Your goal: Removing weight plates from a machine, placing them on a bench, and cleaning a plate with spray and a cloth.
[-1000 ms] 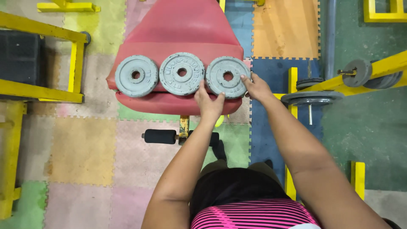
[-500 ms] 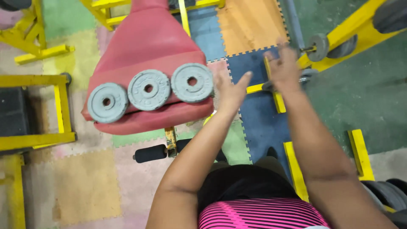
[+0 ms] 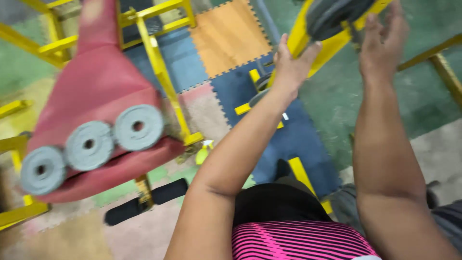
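Both my arms reach up to the right toward a dark weight plate (image 3: 337,14) on a yellow bar at the top of the view. My left hand (image 3: 288,62) is open with its fingertips at the plate's lower left edge. My right hand (image 3: 382,41) is open just right of the plate, fingers spread. At the left, three grey weight plates (image 3: 89,144) lie side by side on a red padded bench (image 3: 96,82), away from both hands.
Yellow metal frames (image 3: 159,62) stand behind and beside the bench. Coloured foam floor tiles (image 3: 226,33) cover the ground, with green floor at the right. A black padded roller (image 3: 144,200) sits under the bench. More dark plates (image 3: 260,89) lie low behind my left arm.
Both hands left the grey plates on the bench and rose to the right, up to the dark plate on the yellow bar. The view swung right and blurred.
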